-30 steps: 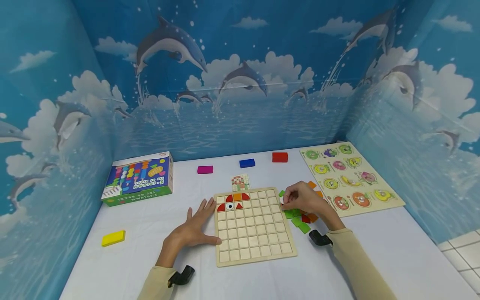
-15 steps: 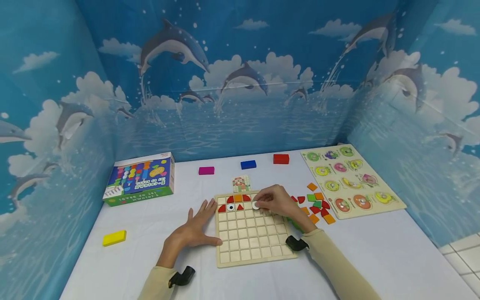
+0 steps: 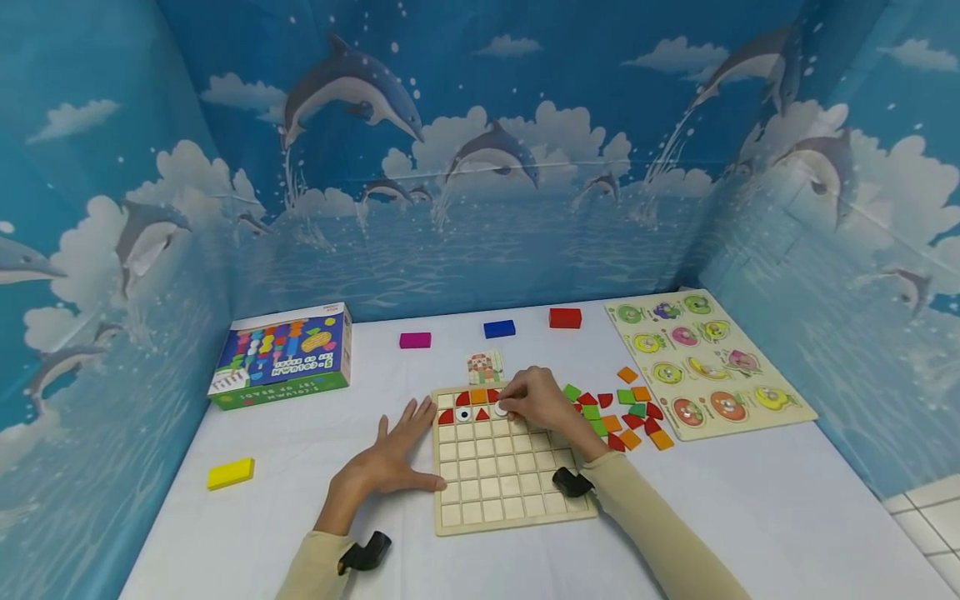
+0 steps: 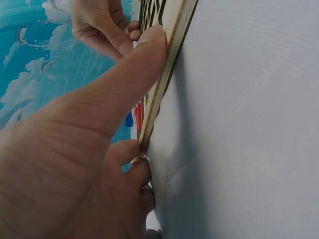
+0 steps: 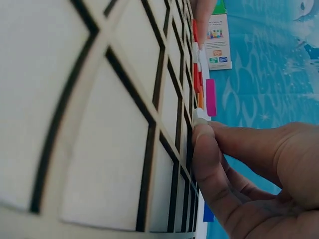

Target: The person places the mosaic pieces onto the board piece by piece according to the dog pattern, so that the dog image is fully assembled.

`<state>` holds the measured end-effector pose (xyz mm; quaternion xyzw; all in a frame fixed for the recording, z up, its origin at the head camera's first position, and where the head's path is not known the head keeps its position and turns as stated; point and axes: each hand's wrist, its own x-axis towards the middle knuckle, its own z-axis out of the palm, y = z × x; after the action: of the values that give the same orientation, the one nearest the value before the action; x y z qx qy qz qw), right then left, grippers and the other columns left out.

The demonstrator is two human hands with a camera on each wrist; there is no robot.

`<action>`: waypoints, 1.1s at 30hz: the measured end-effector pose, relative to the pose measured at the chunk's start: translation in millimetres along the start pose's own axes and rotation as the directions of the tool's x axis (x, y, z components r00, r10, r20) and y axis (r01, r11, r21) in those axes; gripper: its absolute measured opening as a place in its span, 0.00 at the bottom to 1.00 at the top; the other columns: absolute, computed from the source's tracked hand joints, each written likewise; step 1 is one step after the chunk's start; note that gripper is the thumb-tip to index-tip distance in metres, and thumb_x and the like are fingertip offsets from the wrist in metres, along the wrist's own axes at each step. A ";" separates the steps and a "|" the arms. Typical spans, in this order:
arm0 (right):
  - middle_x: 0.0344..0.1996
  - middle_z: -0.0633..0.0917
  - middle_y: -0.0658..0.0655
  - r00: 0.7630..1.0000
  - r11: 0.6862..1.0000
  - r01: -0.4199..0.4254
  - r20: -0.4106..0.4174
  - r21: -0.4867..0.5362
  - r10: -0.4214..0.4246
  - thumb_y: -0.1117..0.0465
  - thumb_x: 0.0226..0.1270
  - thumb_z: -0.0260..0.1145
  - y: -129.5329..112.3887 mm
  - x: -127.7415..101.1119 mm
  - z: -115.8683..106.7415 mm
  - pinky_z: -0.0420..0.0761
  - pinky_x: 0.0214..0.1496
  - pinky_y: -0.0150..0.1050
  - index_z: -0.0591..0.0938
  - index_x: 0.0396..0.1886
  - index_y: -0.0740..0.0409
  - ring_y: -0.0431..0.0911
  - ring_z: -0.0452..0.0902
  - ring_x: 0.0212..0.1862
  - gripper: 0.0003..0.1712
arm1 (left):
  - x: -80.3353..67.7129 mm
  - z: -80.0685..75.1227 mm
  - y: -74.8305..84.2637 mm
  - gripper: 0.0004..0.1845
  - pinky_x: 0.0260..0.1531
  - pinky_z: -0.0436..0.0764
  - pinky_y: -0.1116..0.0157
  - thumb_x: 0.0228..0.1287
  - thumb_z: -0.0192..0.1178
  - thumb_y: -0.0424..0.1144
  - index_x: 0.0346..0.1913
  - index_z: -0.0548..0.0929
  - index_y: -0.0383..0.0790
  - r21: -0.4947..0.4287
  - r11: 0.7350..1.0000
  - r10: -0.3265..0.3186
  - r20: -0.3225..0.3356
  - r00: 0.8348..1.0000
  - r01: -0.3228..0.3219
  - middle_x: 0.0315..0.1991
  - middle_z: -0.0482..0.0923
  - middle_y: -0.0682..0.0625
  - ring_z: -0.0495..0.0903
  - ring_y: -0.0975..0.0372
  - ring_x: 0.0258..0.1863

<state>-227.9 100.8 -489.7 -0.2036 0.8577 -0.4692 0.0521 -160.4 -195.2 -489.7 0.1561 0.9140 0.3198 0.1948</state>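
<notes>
- The white tile [image 3: 499, 409] has been carried leftward over the board [image 3: 505, 485] by the right hand [image 3: 538, 400], nearer the red triangle [image 3: 482, 414].
- The tile is pinched between right thumb and finger, the forearm slanted across the board's right side.
- The left hand [image 3: 386, 461] is spread, its thumb set on the board's edge.
- The tile, at the right fingertips, is partly covered; its long axis cannot be told.
- The triangle, left of those fingertips, is pointed away from the person.

1. Left hand [image 3: 385, 463], right hand [image 3: 537, 400] — two.
2. Grid board [image 3: 489, 487]: one.
3. Tiles in it [image 3: 478, 397]: six.
4. Pinched white tile [image 5: 199, 114]: one.
5. Loose tiles [image 3: 630, 439]: partly hidden, uncountable.
6. Blocks [image 3: 230, 473]: four.
7. Box [image 3: 281, 353]: one.
8. Picture card [image 3: 484, 367]: one.
9. Fruit board [image 3: 757, 420]: one — twelve fruits [image 3: 729, 406].
</notes>
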 end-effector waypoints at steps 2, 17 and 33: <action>0.27 0.89 0.55 1.000 1.000 -0.010 -0.008 -0.022 0.010 0.72 0.69 0.75 -1.6 0.4 0.8 0.87 0.28 0.33 0.93 0.37 0.68 0.46 0.87 0.24 0.03 | -0.2 -0.4 1.1 0.68 0.82 0.23 0.37 0.53 0.85 0.54 0.89 0.51 0.45 0.002 1.000 0.002 0.002 1.000 -0.002 0.90 0.42 0.49 0.32 0.50 0.89; 0.26 0.86 0.48 1.000 0.986 -0.004 0.019 -0.164 0.007 0.64 0.72 0.76 -5.4 -4.3 -6.0 0.78 0.36 0.36 0.95 0.33 0.60 0.42 0.77 0.34 0.07 | 1.0 -2.5 4.3 0.68 0.82 0.23 0.37 0.54 0.84 0.55 0.89 0.50 0.44 0.009 1.000 0.008 0.017 1.000 -0.008 0.90 0.41 0.49 0.32 0.50 0.89; 0.29 0.89 0.51 0.999 0.991 0.027 0.021 -0.134 -0.024 0.69 0.61 0.82 -2.6 -2.1 0.8 0.81 0.32 0.32 0.93 0.34 0.62 0.40 0.77 0.29 0.04 | 0.9 -0.2 -0.6 0.69 0.82 0.23 0.36 0.53 0.84 0.56 0.89 0.50 0.45 -0.001 1.000 0.011 0.014 1.000 -0.011 0.90 0.40 0.48 0.32 0.49 0.89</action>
<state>-225.0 99.8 -488.3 -0.2220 0.8842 -0.4089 0.0406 -161.4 -195.4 -490.2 0.1634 0.9116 0.3201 0.1995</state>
